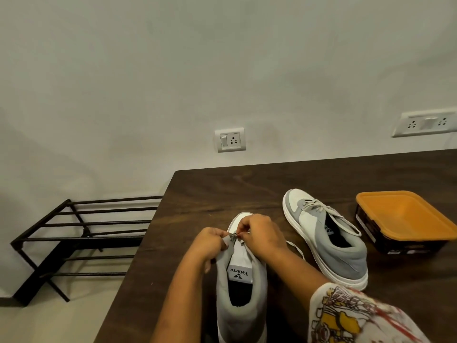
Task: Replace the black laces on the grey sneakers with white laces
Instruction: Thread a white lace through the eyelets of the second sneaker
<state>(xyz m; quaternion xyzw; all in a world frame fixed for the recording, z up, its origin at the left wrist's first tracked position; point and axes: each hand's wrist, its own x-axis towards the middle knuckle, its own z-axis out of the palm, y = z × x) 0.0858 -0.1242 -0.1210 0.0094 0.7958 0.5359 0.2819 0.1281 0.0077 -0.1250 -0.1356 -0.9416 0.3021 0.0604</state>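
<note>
The grey and white suede-look sneaker (241,293) stands on the dark wooden bench (222,189) directly under both hands, toe pointing away. The left hand (210,243) pinches the grey eyelet flap; the right hand (262,233) pinches the tip of the flat white lace (294,246), whose slack trails out to its right. Best to hold the flap taut and the tip short and straight, then draw the lace through without twisting. Which eyelet is being threaded is hidden. The second grey sneaker (329,241), right of the right hand, already carries pale laces.
</note>
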